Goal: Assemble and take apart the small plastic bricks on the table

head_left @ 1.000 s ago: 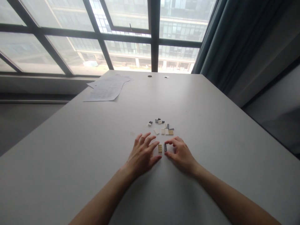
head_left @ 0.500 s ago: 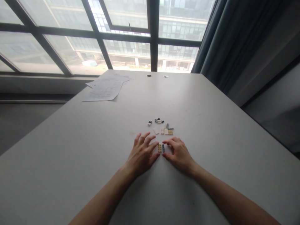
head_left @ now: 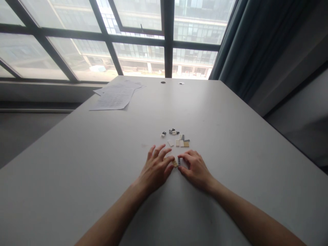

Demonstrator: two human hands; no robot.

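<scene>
A tan building-block plate (head_left: 175, 163) lies slanted at the fingertips of my left hand (head_left: 156, 167), partly hidden by them. Its thumb and index finger pinch this plate while the other fingers are spread. Just to the right, a narrow dark grey building-block plate (head_left: 179, 161) is gripped at its two ends by the thumb and index finger of my right hand (head_left: 196, 167). The two plates are very close at their near ends; whether they touch I cannot tell.
Beyond my hands lie several loose pieces: a white tile (head_left: 170, 144), a yellowish plate (head_left: 186, 145), a small black-and-white group (head_left: 163, 134) and a dark cluster (head_left: 174, 132). Printed papers (head_left: 115, 97) rest at the white table's (head_left: 217, 116) far left, with a window behind.
The tan plate has turned from straight to slanted, and my left fingers have closed on it. The grey plate has shifted very slightly within my right fingers.
</scene>
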